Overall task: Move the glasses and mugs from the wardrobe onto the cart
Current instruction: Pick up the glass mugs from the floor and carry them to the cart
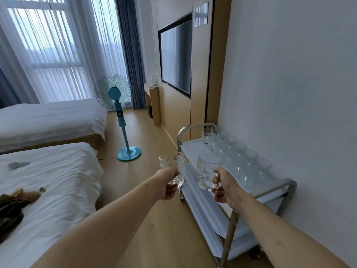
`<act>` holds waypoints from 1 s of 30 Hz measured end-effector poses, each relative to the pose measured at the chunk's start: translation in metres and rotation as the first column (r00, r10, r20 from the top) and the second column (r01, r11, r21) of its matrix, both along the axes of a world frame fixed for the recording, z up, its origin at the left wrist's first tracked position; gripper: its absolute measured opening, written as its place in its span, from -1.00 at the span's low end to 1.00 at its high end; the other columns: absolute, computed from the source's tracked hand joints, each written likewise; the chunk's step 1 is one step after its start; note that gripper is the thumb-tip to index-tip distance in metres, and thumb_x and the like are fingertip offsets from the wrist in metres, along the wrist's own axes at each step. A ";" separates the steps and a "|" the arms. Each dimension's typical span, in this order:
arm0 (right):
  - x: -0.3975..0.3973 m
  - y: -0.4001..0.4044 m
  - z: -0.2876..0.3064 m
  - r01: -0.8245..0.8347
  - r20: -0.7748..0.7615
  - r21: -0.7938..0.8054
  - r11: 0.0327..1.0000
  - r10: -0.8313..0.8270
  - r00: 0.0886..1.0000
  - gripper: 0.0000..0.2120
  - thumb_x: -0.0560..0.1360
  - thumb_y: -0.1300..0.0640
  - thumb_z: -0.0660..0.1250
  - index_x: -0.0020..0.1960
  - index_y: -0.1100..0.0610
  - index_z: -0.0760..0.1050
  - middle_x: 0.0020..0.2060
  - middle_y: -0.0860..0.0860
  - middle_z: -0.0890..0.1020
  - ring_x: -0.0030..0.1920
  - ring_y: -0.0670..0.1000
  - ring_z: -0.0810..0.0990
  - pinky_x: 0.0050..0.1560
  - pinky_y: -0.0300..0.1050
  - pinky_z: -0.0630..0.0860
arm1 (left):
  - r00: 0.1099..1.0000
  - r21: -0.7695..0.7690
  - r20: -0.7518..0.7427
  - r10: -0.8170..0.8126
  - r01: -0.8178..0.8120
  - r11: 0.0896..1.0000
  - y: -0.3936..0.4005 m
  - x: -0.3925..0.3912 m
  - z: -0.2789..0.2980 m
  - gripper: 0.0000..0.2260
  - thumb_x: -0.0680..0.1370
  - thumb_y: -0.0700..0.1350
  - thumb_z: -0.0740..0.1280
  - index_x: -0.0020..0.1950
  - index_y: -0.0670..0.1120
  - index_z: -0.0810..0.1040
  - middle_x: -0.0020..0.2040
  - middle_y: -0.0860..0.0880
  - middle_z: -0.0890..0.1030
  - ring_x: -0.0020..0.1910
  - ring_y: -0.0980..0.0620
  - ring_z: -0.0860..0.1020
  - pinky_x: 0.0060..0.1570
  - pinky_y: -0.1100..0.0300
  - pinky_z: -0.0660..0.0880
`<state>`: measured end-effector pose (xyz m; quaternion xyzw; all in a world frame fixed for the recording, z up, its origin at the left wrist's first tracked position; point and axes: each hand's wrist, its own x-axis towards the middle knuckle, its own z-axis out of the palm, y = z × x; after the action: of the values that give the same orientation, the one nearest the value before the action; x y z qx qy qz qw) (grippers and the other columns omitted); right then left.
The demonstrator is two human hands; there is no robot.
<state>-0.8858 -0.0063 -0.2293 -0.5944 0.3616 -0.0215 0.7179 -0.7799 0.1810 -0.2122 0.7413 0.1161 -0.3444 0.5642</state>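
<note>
Beside the cart (195,151) — glasses (237,157) lining its top by a white wall — left hand (168,187) and right hand (222,188) each grasp a mug (207,171); no writing legible.

Soft daylight from window (48,47), wide-angle distortion
</note>
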 end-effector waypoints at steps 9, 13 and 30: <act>0.128 -0.063 -0.020 -0.015 -0.034 0.004 1.000 0.016 0.999 -0.66 0.51 -0.05 0.27 -0.37 0.07 0.33 -0.49 0.05 0.40 -0.55 -0.03 0.28 -0.45 -0.19 0.35 | 1.000 0.052 -0.015 0.002 -0.001 0.999 -0.061 0.129 -0.007 -0.89 0.54 -0.07 0.34 0.00 -0.08 0.49 -0.35 -0.10 0.52 -0.50 0.00 0.46 -0.37 0.25 0.49; 0.168 -0.086 -0.031 -0.035 -0.077 -0.005 0.999 0.034 0.996 -0.64 0.52 -0.05 0.27 -0.39 0.07 0.33 -0.50 0.04 0.42 -0.55 -0.02 0.30 -0.42 -0.19 0.36 | 1.000 0.062 -0.030 0.006 -0.004 0.998 -0.085 0.169 -0.021 -0.88 0.53 -0.07 0.36 0.00 -0.09 0.51 -0.34 -0.09 0.53 -0.50 0.01 0.46 -0.38 0.24 0.49; 0.294 -0.109 -0.088 0.154 -0.258 0.035 0.987 -0.140 0.956 -0.68 0.53 -0.08 0.26 -0.30 0.08 0.34 -0.42 0.05 0.41 -0.55 -0.01 0.33 -0.39 -0.18 0.37 | 0.967 0.076 -0.160 -0.197 0.211 0.975 -0.135 0.339 -0.090 -0.88 0.52 -0.07 0.37 -0.04 -0.07 0.47 -0.52 -0.06 0.54 -0.60 0.00 0.48 -0.38 0.23 0.49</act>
<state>-0.5917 -0.1151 -0.3170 -0.5438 0.4945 0.0117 0.6779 -0.4405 0.0462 -0.3021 0.7462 0.0974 -0.4503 0.4806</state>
